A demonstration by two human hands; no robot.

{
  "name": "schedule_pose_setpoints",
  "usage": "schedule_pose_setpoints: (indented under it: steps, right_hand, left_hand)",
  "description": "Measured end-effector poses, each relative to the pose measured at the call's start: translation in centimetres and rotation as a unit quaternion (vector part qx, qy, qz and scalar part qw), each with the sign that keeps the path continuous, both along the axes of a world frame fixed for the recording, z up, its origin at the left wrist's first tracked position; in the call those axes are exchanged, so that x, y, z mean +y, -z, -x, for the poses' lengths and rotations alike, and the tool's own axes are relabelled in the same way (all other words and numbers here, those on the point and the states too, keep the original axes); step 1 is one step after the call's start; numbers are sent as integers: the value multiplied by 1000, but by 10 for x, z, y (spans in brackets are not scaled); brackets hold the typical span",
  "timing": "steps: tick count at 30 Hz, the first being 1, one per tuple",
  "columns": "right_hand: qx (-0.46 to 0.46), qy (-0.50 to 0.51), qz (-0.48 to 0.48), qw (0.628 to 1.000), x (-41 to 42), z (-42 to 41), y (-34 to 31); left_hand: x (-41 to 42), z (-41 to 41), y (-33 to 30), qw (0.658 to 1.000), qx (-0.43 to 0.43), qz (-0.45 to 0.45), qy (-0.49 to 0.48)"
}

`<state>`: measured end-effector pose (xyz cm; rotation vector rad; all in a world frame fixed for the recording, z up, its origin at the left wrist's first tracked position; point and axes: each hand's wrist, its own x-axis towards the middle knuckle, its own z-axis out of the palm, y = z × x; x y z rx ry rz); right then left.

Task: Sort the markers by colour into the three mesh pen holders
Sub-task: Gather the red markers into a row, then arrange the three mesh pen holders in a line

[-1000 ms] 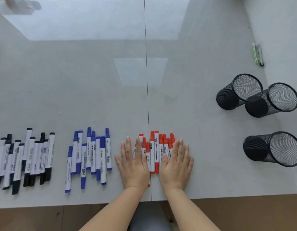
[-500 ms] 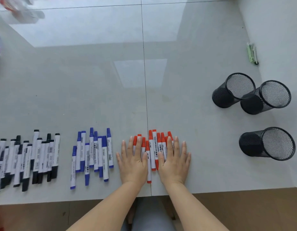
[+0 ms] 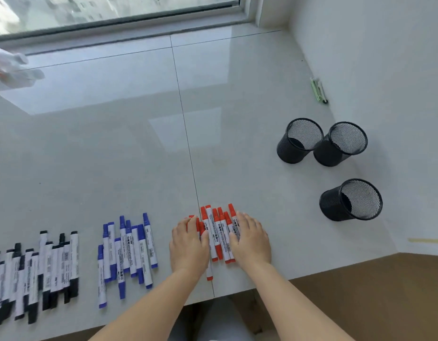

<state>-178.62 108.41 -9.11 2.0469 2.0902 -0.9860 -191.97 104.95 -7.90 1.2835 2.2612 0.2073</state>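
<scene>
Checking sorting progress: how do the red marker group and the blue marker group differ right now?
The red markers are bunched between the left hand and right hand; the blue markers lie untouched. The red group is tighter, the blue looser and more staggered. Both lie flat on the table, outside the holders.

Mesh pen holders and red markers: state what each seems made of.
Mesh pen holders: probably black-coated metal mesh; the light surface shows through the fine perforated walls, under a solid rim. Red markers: likely plastic, with smooth white printed barrels and glossy red caps. Both hands rest on them.
</scene>
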Motion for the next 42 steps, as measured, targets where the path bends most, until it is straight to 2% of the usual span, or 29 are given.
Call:
schedule_pose_setpoints:
  steps: [4, 7, 12, 14, 16, 18, 22, 25, 30, 36, 42]
  right_hand:
    - [21, 73, -39, 996, 4, -14, -5]
    - [47, 204, -85, 974, 7, -34, -11]
    - [50, 451, -128, 882, 23, -85, -17]
    - [49, 535, -112, 836, 30, -105, -15]
    - [47, 583, -92, 806, 36, -120, -10]
    - [60, 595, -110, 794, 43, -130, -4]
    - [164, 585, -204, 767, 54, -144, 9]
    - [193, 589, -215, 754, 63, -156, 17]
    - [210, 586, -224, 750, 74, -168, 24]
    - [208, 574, -218, 761, 83, -170, 29]
    - [213, 543, -210, 785, 90, -155, 26]
  left_hand:
    - [13, 1, -5, 998, 38, -21, 34]
    - [33, -2, -11, 997, 34, -32, 62]
    - [86, -22, -20, 988, -1, -62, 141]
    - [110, -35, -19, 982, -22, -75, 173]
    - [134, -50, -16, 977, -53, -73, 192]
    - [159, -65, -9, 974, -92, -63, 198]
    - [201, -94, 10, 965, -180, -64, 178]
    - [223, -112, 22, 955, -247, -54, 153]
    - [242, -138, 39, 940, -300, -84, 136]
    - [258, -149, 43, 944, -275, -139, 118]
    - [261, -141, 38, 941, -275, -138, 140]
